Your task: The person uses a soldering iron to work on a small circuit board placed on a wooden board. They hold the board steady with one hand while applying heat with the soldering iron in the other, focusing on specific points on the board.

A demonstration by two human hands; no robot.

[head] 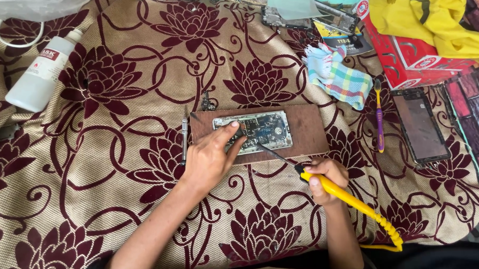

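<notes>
Red box; labelled white bottle

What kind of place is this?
Probably a small phone-repair spot at home: an opened phone on a wooden board, a yellow soldering iron in the right hand, and a spare screen nearby.

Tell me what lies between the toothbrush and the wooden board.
In the head view, only bare floral cloth separates the toothbrush from the board; the checked rag sits further up, outside that gap.

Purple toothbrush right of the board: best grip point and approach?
Grip the toothbrush mid-handle, coming straight down from above. It lies flat on the cloth, bristle head pointing away, with bare cloth along both long sides: phone screen to its right, checked rag upper left.
</notes>
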